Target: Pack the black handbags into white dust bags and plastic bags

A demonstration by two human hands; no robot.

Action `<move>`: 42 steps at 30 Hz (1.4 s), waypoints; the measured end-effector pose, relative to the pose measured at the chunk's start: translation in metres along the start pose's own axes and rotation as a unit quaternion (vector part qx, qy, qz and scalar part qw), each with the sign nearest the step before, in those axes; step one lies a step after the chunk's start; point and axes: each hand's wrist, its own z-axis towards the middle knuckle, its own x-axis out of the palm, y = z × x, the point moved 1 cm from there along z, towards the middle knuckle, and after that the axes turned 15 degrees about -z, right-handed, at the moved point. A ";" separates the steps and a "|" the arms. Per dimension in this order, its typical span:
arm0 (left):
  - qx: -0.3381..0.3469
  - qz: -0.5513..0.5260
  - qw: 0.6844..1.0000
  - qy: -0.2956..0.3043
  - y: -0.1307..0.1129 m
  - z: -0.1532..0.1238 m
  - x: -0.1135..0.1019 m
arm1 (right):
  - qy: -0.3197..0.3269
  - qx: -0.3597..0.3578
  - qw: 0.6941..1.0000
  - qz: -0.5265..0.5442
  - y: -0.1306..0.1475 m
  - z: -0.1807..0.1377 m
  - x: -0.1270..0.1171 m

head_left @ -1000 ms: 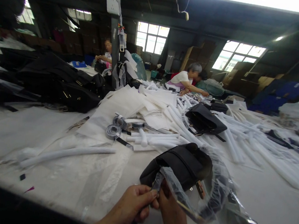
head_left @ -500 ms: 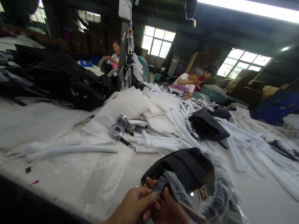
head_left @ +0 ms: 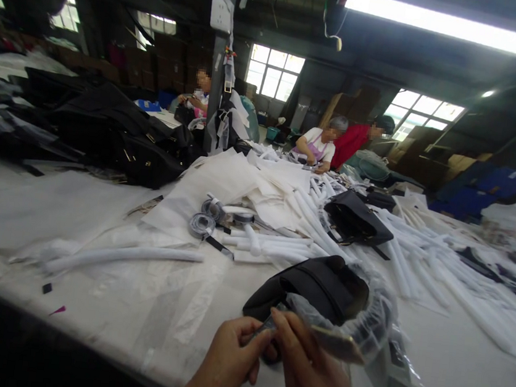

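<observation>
The strap end, a narrow dark strip, lies at the near edge of the black bag, toward its left side. It looks light and bendable, probably smooth enough to slide between the fingers, so a firm pinch with thumb and forefinger across its flat faces should hold it best. The bag itself seems soft and slouching; its thick seam on top would likely bear a grip better than the loose sides. The strip sits right at the left hand, whose thumb and fingers are clamped on it, just on the near side of the bag. The right hand is beside it, fingertips at the strip, though whether they grip cannot be told. Clear wrapping curves around the bag's right side. Beyond the bag, to its left, lie coiled straps; farther back are white sheets, and behind it to the right is a second bag. Well left of the bag, a white tube rests on the bench.
</observation>
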 end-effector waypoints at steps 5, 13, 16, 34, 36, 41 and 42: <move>-0.015 -0.019 1.000 0.000 -0.003 -0.003 0.000 | 0.037 -0.061 0.993 -0.099 -0.009 0.016 0.006; -0.040 -0.090 0.995 0.005 -0.017 -0.007 -0.001 | -0.017 -0.089 0.991 -0.099 -0.028 0.002 0.013; -0.043 -0.078 0.996 0.003 -0.016 -0.003 -0.003 | -0.003 -0.091 0.994 -0.053 -0.029 0.002 0.013; 0.190 0.213 0.958 0.029 -0.022 0.069 -0.029 | -0.072 0.529 0.804 0.263 -0.095 -0.085 0.058; 0.201 0.229 0.951 0.052 -0.014 0.074 -0.020 | -0.069 0.495 0.835 0.228 -0.112 -0.074 0.070; 0.210 0.235 0.949 0.010 -0.007 0.077 -0.005 | -0.043 0.433 0.876 0.207 -0.154 -0.030 0.076; 0.215 0.230 0.949 0.003 -0.010 0.078 -0.002 | -0.032 0.417 0.883 0.213 -0.160 -0.022 0.075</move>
